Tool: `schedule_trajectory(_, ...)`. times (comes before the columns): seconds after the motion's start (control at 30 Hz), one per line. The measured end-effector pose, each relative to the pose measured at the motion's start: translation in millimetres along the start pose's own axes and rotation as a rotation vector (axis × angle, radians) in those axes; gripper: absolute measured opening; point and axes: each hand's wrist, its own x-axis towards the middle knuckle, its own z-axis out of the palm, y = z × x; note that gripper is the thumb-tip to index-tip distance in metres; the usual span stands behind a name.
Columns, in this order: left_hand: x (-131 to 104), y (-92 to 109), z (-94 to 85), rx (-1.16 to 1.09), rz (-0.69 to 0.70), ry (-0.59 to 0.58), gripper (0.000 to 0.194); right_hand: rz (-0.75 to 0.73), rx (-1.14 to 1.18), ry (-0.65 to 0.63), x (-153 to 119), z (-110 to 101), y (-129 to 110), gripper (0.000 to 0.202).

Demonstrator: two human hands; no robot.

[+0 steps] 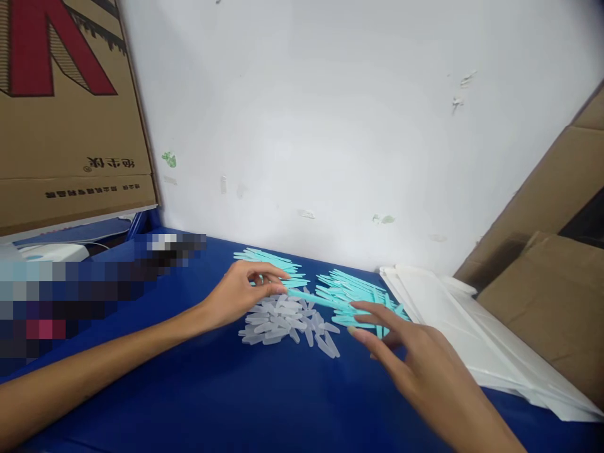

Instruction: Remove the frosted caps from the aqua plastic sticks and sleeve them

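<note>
My left hand (248, 289) pinches one end of a turquoise stick (314, 298) between thumb and fingers. The stick slants down to the right, above the white pieces. At its other end is my right hand (396, 343), its thumb and fingertips apart, the index finger by the stick's tip. Below lies a heap of translucent white pieces (278, 321). Behind my left hand is a pile of turquoise sticks (268, 257); a second turquoise pile (352, 286) lies behind and partly under my right hand.
All this rests on a blue table (212, 390) against a white wall. Flat white sheets (448, 321) lie at the right beside brown cardboard (542, 308). A large cardboard box (70, 132) stands at the back left, with a pixelated area below it.
</note>
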Motion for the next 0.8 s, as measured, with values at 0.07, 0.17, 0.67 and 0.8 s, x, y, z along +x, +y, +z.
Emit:
schedule_trajectory(0.07,4,-14,-3.8,0.186,0.108,0.12,0.024,0.022,-0.164,0.017,2,5,10,0.043)
schedule_trajectory(0.17,10,-35,-7.0,0.381,0.15,0.139,0.03,0.058,-0.297,0.021,1,11,26,0.045)
schedule_trajectory(0.67,10,-51,-7.2,0.672,0.102,-0.035,0.022,0.107,-0.252,-0.257,-9,27,43,0.049)
schedule_trajectory(0.8,10,-50,-5.8,0.719,0.094,-0.056,0.023,0.104,-0.273,-0.214,-9,29,45,0.047)
